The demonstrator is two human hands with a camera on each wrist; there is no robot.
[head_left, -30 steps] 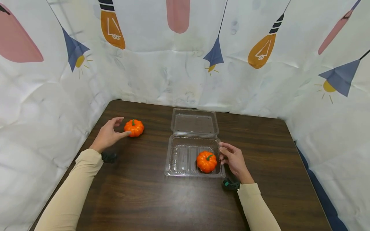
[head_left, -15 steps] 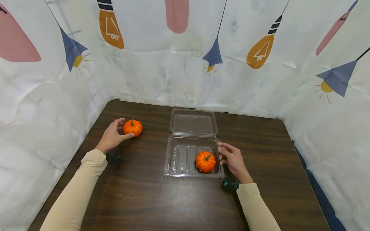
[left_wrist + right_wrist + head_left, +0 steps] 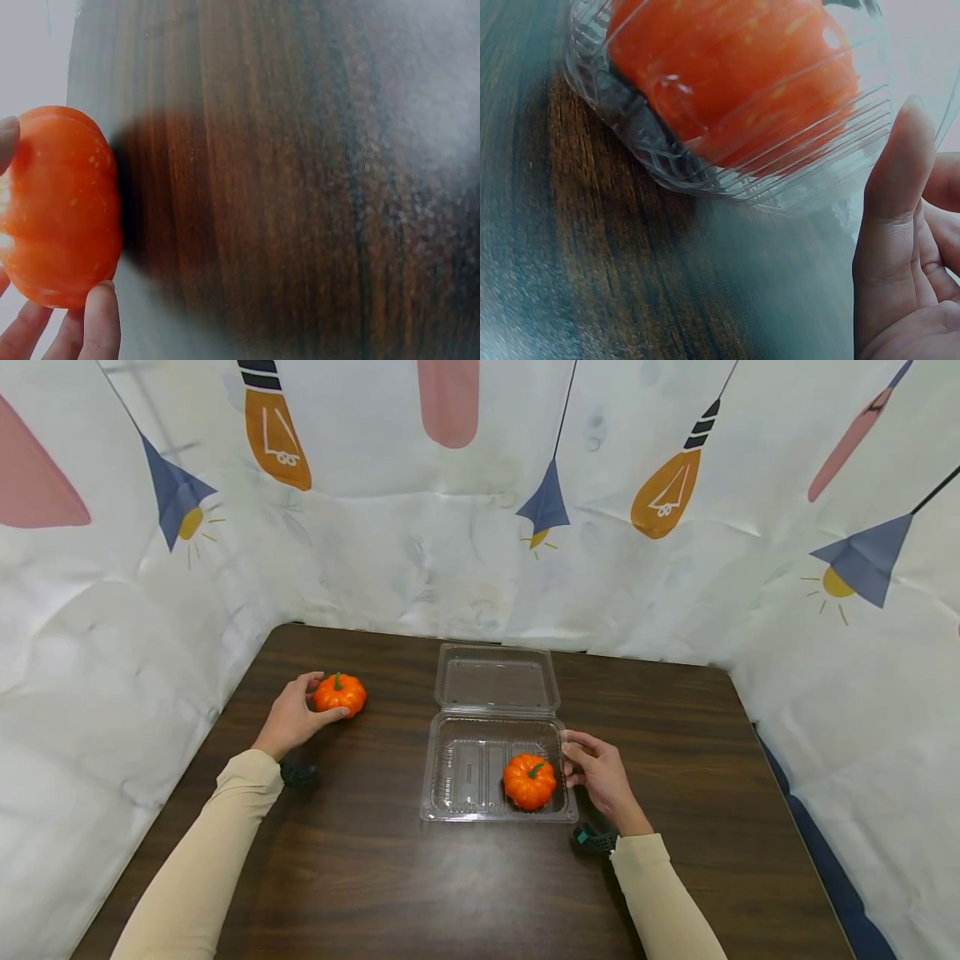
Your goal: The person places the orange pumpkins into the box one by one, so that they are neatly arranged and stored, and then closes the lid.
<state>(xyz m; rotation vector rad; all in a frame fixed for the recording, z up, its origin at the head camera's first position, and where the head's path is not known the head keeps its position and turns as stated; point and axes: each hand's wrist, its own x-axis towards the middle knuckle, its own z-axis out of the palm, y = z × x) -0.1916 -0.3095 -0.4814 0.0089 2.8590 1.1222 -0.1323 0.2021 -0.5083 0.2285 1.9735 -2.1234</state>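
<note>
A small orange pumpkin (image 3: 340, 695) with a green stem is at the table's left, between the thumb and fingers of my left hand (image 3: 294, 718). In the left wrist view, the thumb and fingertips press opposite sides of this pumpkin (image 3: 64, 202). A clear plastic clamshell container (image 3: 450, 793) lies with its lid (image 3: 497, 678) folded back. A second orange pumpkin (image 3: 529, 782) sits inside, at the right of the base. My right hand (image 3: 603, 777) pinches the container's right rim with thumb and fingers. Through the clear wall in the right wrist view shows the second pumpkin (image 3: 735, 75).
All this stands on a dark wood-grain table (image 3: 465, 893). White fabric (image 3: 420, 560) printed with lamps and bulbs surrounds its back and sides. Dark blue cloth (image 3: 832, 868) shows beyond the right edge. Each wrist carries a dark strapped device.
My left hand has moved a little rightward and closed its thumb and fingers around the left pumpkin. The right hand stays at the container's rim. The head view has shifted slightly.
</note>
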